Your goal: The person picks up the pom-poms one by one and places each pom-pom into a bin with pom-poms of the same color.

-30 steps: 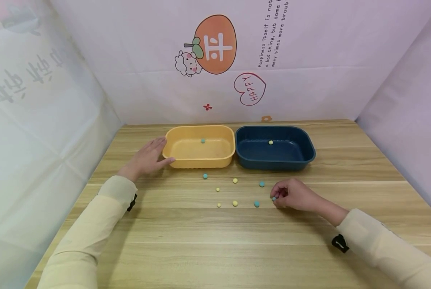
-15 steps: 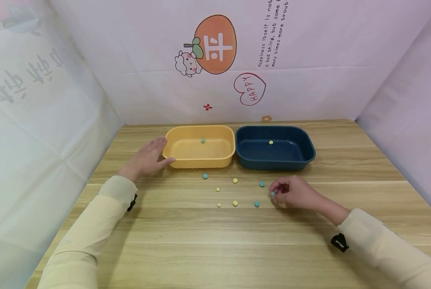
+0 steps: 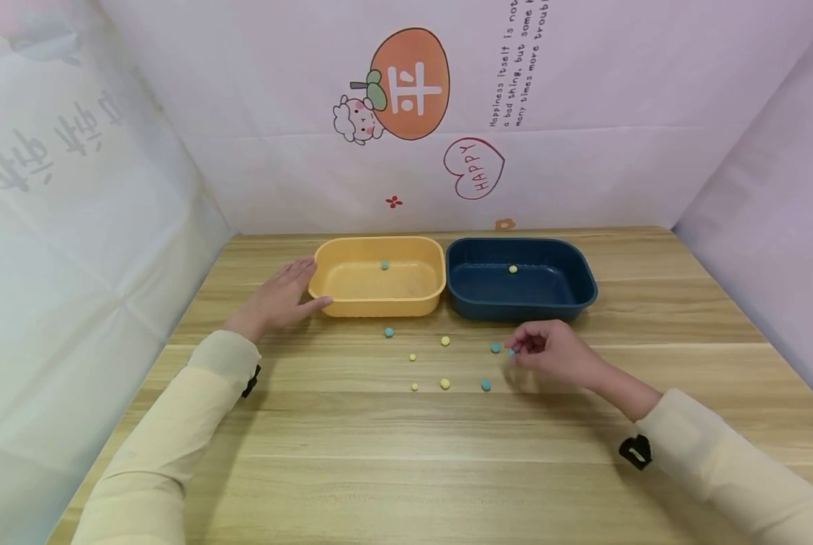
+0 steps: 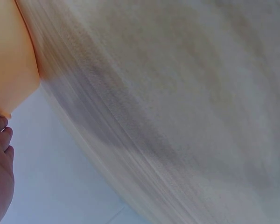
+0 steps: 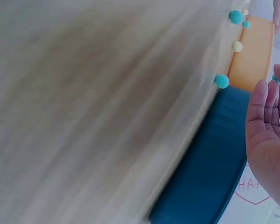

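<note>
My left hand (image 3: 275, 300) rests at the left end of the yellow box (image 3: 383, 308), its fingers and thumb stretched out along the rim. With thumb and fingertips my right hand (image 3: 556, 353) pinches a small blue ball (image 3: 512, 352), just above the table in front of the navy box (image 3: 524, 311); part of that ball also shows in the right wrist view. Another blue ball (image 3: 495, 348) lies close by on the left. Inside the yellow box sits one blue ball (image 3: 384, 266), and the navy box holds one yellow ball (image 3: 512, 269).
The two boxes stand side by side near the back wall cloth (image 3: 277, 182). Between the hands, several balls lie scattered on the wooden table (image 3: 379, 469), including a yellow ball (image 3: 444, 384) and a blue ball (image 3: 485, 385).
My right hand has lifted the pinched blue ball slightly and moved it away from me, toward the navy box. The left hand stays on the yellow box.
</note>
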The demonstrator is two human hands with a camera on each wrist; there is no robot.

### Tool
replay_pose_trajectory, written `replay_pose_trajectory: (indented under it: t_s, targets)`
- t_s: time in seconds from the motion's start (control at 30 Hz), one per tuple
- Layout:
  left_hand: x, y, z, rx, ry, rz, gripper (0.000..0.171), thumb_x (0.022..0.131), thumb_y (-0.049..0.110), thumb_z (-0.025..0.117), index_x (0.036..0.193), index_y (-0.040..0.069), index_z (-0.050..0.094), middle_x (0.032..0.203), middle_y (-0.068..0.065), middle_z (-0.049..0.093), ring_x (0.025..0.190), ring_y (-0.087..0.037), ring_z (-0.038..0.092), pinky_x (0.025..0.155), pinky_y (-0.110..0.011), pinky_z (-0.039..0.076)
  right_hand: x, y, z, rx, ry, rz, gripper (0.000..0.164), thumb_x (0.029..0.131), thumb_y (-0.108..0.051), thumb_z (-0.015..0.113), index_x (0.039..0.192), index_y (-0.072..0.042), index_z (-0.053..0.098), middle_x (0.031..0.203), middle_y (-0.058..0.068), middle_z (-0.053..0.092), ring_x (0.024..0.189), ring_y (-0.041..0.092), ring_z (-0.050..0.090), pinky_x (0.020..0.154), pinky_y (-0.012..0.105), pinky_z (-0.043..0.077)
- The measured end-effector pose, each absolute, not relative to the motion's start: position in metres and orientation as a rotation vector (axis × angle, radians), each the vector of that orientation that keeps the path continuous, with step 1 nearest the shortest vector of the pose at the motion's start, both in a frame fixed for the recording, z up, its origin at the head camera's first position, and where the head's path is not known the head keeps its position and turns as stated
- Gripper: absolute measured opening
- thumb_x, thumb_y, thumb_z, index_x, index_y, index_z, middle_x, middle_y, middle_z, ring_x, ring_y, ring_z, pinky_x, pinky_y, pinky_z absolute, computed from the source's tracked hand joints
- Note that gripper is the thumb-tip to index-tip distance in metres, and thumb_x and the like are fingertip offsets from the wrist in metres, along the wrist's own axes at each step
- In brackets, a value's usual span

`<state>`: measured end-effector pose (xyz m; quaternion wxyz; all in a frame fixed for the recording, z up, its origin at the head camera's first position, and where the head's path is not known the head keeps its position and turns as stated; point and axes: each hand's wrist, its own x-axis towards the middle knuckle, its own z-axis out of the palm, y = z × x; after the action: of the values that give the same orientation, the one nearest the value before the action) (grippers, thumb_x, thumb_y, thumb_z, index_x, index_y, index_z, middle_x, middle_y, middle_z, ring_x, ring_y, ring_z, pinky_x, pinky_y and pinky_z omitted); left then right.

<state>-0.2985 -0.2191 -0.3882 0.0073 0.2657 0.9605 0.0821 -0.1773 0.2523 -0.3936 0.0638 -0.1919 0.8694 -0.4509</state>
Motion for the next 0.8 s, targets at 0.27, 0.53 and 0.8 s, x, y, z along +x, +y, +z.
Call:
replay_pose_trajectory:
  t_s: [0.27,0.53,0.8]
  targets:
    - [-0.299,-0.220,-0.389,0.822,3.006,0.267,0.093,0.094,0.066,0.040,0.152,-0.004,0.020,0.159,-0.018,0.016,0.147,-0.030,0.011,0.119,-0.041,0.006,-0.185,0.244,-0.383,-0.601,2.644,-1.410,0.013,0.084,0.000,0.073,0.097,0.003,0.070,0.084,0.006,0.065,0.075,0.019,0.056,0.063,0.023,0.050]
    - [-0.300,-0.219,-0.389,0.824,3.000,0.273,0.093,0.095,0.066,0.040,0.152,-0.005,0.020,0.159,-0.019,0.015,0.147,-0.030,0.010,0.119,-0.040,0.006,-0.195,0.231,-0.374,-0.632,2.672,-1.386,0.012,0.086,-0.004,0.073,0.097,-0.002,0.071,0.085,0.005,0.065,0.076,0.022,0.057,0.062,0.024,0.050]
    - [-0.300,-0.220,-0.391,0.815,3.008,0.282,0.093,0.095,0.066,0.041,0.152,-0.005,0.019,0.159,-0.018,0.015,0.147,-0.030,0.010,0.119,-0.041,0.007,-0.210,0.213,-0.362,-0.643,2.665,-1.434,0.013,0.085,-0.004,0.074,0.096,-0.001,0.071,0.086,0.007,0.065,0.076,0.023,0.057,0.062,0.022,0.050]
